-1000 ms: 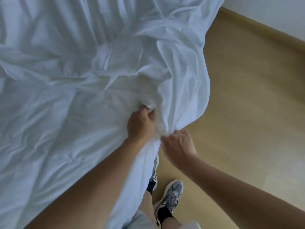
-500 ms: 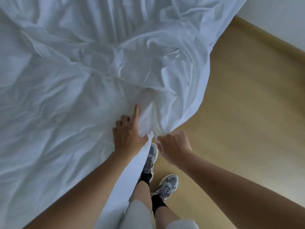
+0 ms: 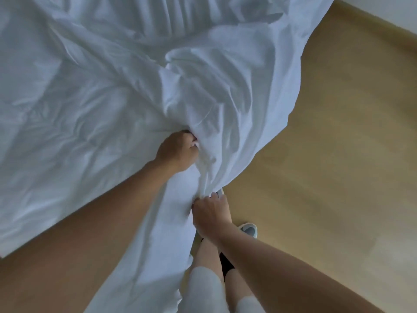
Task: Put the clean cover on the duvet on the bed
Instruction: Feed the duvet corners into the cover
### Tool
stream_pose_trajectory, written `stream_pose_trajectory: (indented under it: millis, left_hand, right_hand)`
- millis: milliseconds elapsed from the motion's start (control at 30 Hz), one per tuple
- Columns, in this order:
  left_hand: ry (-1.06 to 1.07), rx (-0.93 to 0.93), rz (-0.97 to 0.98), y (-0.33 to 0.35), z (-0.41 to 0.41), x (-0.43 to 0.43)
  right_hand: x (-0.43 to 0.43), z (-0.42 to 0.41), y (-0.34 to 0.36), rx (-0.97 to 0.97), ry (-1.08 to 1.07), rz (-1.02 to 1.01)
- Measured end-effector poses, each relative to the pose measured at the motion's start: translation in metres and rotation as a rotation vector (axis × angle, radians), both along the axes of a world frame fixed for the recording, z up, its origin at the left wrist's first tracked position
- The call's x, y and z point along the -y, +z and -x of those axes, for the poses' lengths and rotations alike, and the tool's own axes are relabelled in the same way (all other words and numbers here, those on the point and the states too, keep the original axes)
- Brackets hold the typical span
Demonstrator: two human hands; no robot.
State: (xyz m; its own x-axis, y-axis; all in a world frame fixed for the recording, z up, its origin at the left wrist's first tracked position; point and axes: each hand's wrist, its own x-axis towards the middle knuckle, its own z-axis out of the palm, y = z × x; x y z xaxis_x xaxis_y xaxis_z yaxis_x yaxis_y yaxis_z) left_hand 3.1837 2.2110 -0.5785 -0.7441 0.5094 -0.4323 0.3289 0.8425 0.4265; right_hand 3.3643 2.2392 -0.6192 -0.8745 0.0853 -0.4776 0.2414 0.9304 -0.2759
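Well, left hand (image 3: 177, 152), right hand (image 3: 211, 215): fists full of cover (image 3: 225, 86), half lost in folds.

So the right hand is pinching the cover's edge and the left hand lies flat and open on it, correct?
Not quite. In the head view the left hand is curled, gripping a bunch of the cover, not flat. The right hand does pinch the edge.
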Motion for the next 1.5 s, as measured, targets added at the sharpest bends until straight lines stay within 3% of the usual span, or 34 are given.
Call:
stream_pose_trajectory:
  millis: [200,300,367,433,533,600,733,800,900,1000,1033,1100,1167,1233,1300,1367,1433,1500]
  left_hand:
    - [-0.144,0.091,0.107,-0.033,-0.056,0.046]
    - [-0.124,0.073,0.071,-0.036,-0.069,0.06]
    - [-0.029,0.077,-0.114,-0.03,-0.067,0.06]
    - [0.094,0.075,-0.254,-0.024,-0.058,0.052]
    - [0.245,0.083,-0.194,-0.023,-0.045,0.051]
    - [0.239,0.104,-0.163,-0.025,-0.051,0.064]
    - [0.198,0.045,-0.213,-0.023,-0.076,0.098]
    - [0.104,-0.05,-0.057,-0.027,-0.091,0.105]
    - [-0.137,-0.129,0.235,-0.035,-0.113,0.119]
    - [-0.1,0.017,0.089,-0.038,-0.112,0.126]
    - [-0.068,0.074,-0.008,-0.034,-0.11,0.123]
    - [-0.048,0.202,-0.094,-0.03,-0.101,0.121]
    - [-0.018,0.338,-0.012,-0.026,-0.091,0.137]
    - [0.192,0.565,-0.005,-0.016,-0.08,0.163]
    - [0.621,0.89,-0.314,-0.007,-0.056,0.178]
    - [0.96,1.039,-0.679,-0.003,-0.022,0.174]
    - [1.087,0.955,-0.805,-0.006,0.006,0.161]
    - [1.111,0.742,-0.68,-0.01,0.01,0.157]
  right_hand:
    - [-0.033,0.021,0.021,-0.453,-0.813,0.15]
    - [-0.055,0.065,0.018,-0.385,-0.927,0.178]
    - [-0.058,0.07,0.01,-0.291,-0.992,0.261]
    - [-0.03,0.039,-0.005,-0.316,-0.874,0.226]
    - [0.056,-0.043,-0.012,-0.195,-0.697,0.282]
    - [0.084,-0.068,-0.017,-0.104,-0.705,0.282]
    - [0.064,-0.035,-0.013,-0.358,-0.786,0.126]
    - [0.053,-0.012,0.003,-0.469,-0.898,0.21]
    - [0.026,0.029,0.021,-0.43,-1.063,0.445]
    - [0.012,0.04,0.026,-0.46,-0.917,0.359]
    - [0.017,0.029,0.022,-0.427,-0.816,0.24]
    - [0.056,-0.015,0.006,-0.154,-0.583,0.079]
    - [0.102,-0.058,-0.003,0.095,-0.334,0.073]
    - [0.122,-0.066,-0.011,0.18,-0.082,0.097]
    - [0.118,-0.047,-0.012,0.24,-0.009,0.115]
    - [0.112,-0.029,-0.008,0.231,-0.129,0.167]
    - [0.11,-0.01,0.009,0.027,-0.352,0.197]
    - [0.115,0.01,0.027,-0.208,-0.502,0.165]
